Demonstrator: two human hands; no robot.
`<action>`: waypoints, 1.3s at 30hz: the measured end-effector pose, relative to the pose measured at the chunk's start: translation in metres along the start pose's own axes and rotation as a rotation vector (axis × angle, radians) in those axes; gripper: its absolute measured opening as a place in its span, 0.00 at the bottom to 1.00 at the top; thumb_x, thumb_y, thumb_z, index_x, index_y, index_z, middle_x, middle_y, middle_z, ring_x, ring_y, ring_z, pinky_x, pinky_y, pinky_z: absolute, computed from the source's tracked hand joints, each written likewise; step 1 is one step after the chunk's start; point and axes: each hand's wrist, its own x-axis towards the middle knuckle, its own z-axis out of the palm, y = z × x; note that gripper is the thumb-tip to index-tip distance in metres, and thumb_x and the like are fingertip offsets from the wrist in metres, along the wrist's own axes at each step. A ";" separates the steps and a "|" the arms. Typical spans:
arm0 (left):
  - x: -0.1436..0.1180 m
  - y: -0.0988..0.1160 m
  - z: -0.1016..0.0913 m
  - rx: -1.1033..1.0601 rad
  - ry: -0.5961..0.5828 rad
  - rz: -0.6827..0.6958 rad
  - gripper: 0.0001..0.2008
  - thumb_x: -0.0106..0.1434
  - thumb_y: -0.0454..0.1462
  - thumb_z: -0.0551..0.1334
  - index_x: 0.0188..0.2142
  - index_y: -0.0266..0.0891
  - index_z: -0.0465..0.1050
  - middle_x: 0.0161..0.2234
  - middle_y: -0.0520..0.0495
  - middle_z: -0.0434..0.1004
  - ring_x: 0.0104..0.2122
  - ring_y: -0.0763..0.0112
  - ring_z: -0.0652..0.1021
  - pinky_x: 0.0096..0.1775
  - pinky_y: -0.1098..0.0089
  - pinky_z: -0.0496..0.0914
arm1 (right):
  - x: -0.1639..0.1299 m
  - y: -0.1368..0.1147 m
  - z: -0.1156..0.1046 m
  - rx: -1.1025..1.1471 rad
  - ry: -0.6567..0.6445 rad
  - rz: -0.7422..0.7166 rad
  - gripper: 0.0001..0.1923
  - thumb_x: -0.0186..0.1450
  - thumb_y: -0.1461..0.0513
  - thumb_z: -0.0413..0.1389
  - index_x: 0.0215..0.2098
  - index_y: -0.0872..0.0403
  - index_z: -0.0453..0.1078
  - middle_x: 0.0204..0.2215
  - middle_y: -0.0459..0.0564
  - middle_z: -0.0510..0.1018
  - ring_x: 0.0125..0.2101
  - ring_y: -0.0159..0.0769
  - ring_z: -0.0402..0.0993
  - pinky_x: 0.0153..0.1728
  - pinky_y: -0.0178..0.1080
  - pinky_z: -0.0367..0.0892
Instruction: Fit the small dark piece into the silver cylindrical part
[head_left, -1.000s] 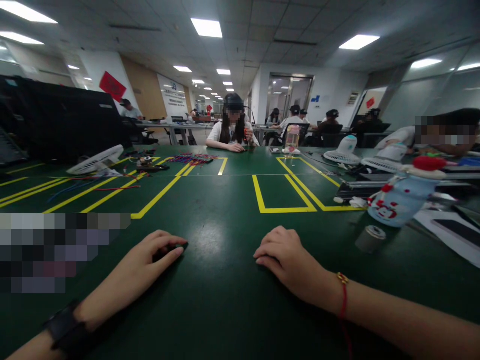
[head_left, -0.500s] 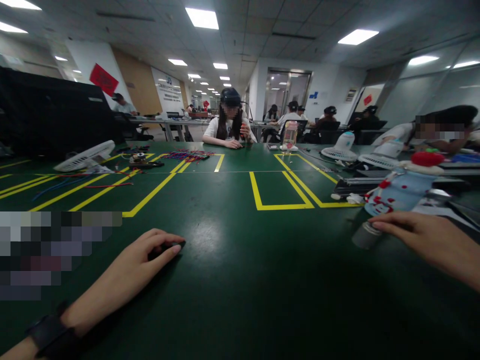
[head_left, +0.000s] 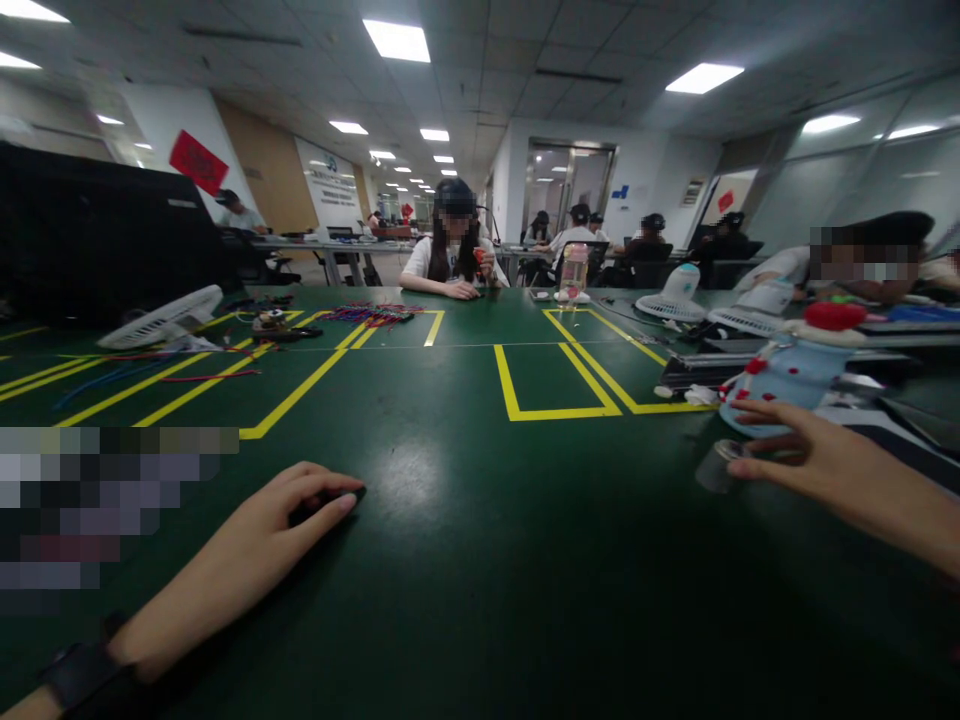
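My left hand (head_left: 300, 530) rests on the green table (head_left: 465, 560), a dark band on its wrist. Its thumb and index finger come together at a small dark thing at their tips, too unclear to name. On the right, a small grey metal cylinder (head_left: 718, 467) stands slightly tilted to the eye on the tabletop. My right hand (head_left: 810, 455) is just beside it with fingers apart; the thumb lies close to the cylinder's top edge, and I cannot tell whether it touches. Behind that hand is a light blue container with red decorations (head_left: 799, 375).
Yellow tape lines (head_left: 562, 412) mark the table. Farther off lie a bundle of coloured wires (head_left: 375, 315), a white fan (head_left: 161, 318) and more fans (head_left: 679, 295). A clear bottle (head_left: 574, 275) stands near a person (head_left: 450, 250) seated opposite. A black bulky object (head_left: 105, 235) borders the left.
My right hand has let go of the grey cylinder, its fingers spreading apart. The cylinder stays on the table. My left hand keeps its pose; the view has shifted slightly.
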 end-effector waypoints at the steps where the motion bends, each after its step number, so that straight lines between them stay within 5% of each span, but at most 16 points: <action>1: 0.000 -0.001 0.000 0.001 -0.006 0.003 0.19 0.62 0.51 0.58 0.48 0.50 0.75 0.47 0.47 0.74 0.45 0.56 0.76 0.45 0.59 0.72 | -0.001 0.000 0.001 0.056 -0.043 -0.051 0.30 0.58 0.50 0.59 0.56 0.52 0.66 0.47 0.62 0.75 0.38 0.44 0.78 0.34 0.40 0.70; 5: 0.001 -0.005 -0.001 0.003 -0.018 0.000 0.19 0.61 0.51 0.58 0.49 0.50 0.75 0.48 0.46 0.74 0.45 0.56 0.76 0.43 0.60 0.73 | -0.007 -0.031 0.012 0.051 -0.056 -0.192 0.21 0.63 0.52 0.54 0.52 0.49 0.70 0.48 0.58 0.75 0.42 0.44 0.76 0.40 0.43 0.71; 12: 0.001 0.018 0.004 -0.001 0.034 0.013 0.16 0.62 0.51 0.58 0.43 0.49 0.77 0.45 0.49 0.76 0.44 0.57 0.76 0.45 0.60 0.71 | -0.024 -0.156 0.059 0.315 -0.217 -0.618 0.20 0.63 0.58 0.55 0.54 0.48 0.67 0.50 0.50 0.73 0.47 0.37 0.71 0.49 0.41 0.68; 15: -0.002 0.037 0.010 -0.013 0.037 0.080 0.14 0.64 0.49 0.57 0.41 0.47 0.76 0.43 0.48 0.76 0.43 0.58 0.76 0.45 0.60 0.71 | -0.029 -0.185 0.079 0.390 -0.297 -0.696 0.20 0.64 0.60 0.55 0.54 0.49 0.66 0.48 0.50 0.73 0.46 0.35 0.70 0.48 0.40 0.68; 21: 0.001 0.102 0.029 -0.131 0.028 0.286 0.12 0.66 0.43 0.56 0.45 0.47 0.75 0.42 0.48 0.75 0.40 0.64 0.75 0.43 0.64 0.70 | -0.033 -0.182 0.109 0.543 -0.279 -0.526 0.35 0.57 0.57 0.62 0.60 0.50 0.57 0.49 0.51 0.72 0.45 0.35 0.70 0.45 0.40 0.67; 27: 0.026 0.157 0.042 -0.276 -0.037 0.364 0.08 0.65 0.38 0.59 0.38 0.44 0.78 0.38 0.49 0.75 0.38 0.69 0.75 0.41 0.68 0.69 | -0.034 -0.180 0.113 0.610 -0.335 -0.514 0.19 0.58 0.61 0.60 0.48 0.51 0.67 0.41 0.46 0.75 0.37 0.30 0.70 0.37 0.35 0.66; 34: 0.029 0.137 0.048 -0.287 -0.047 0.275 0.06 0.61 0.40 0.64 0.36 0.46 0.80 0.36 0.50 0.75 0.38 0.68 0.75 0.40 0.67 0.68 | -0.036 -0.180 0.110 0.537 -0.257 -0.447 0.16 0.54 0.64 0.59 0.40 0.53 0.64 0.33 0.43 0.73 0.31 0.28 0.67 0.31 0.33 0.62; 39: 0.030 0.119 0.070 -0.113 -0.097 0.315 0.05 0.59 0.41 0.66 0.35 0.52 0.81 0.38 0.52 0.76 0.41 0.63 0.74 0.44 0.62 0.65 | -0.036 -0.179 0.113 0.540 -0.251 -0.483 0.20 0.54 0.65 0.58 0.45 0.52 0.63 0.39 0.45 0.73 0.37 0.30 0.69 0.39 0.35 0.65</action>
